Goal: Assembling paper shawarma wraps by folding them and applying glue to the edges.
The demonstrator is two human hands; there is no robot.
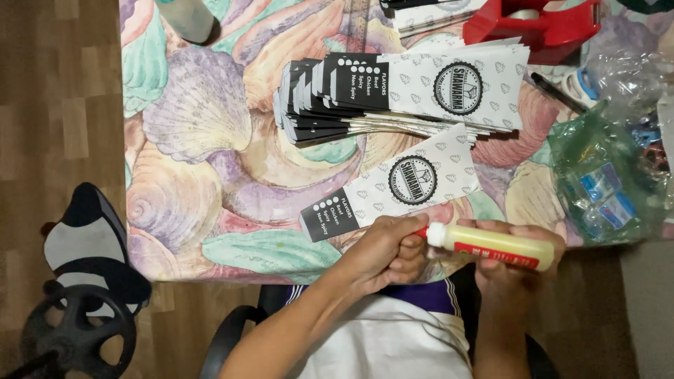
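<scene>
Shell-patterned cloth in pastel colours covered the desk (pixel 210 140), with wood flooring showing past its left edge. At the near edge, the right hand (pixel 516 260) was wrapped around a yellowish glue bottle (pixel 491 245) lying on its side, fingers closed about its body. The left hand (pixel 382 253) met it at the red-tipped nozzle (pixel 424 232), fingers pinched narrowly on the cap end. Just beyond the hands, a single flat paper sleeve (pixel 400 186), white with a black band and round emblem, lay tilted near that edge. Farther back sat a fanned stack of the same sleeves (pixel 393 95). Toward the far right corner stood a red tape dispenser (pixel 533 24). Along the right edge lay crumpled clear plastic bags (pixel 607 175). A dark chair base (pixel 77 330) stood on the floor at left.
</scene>
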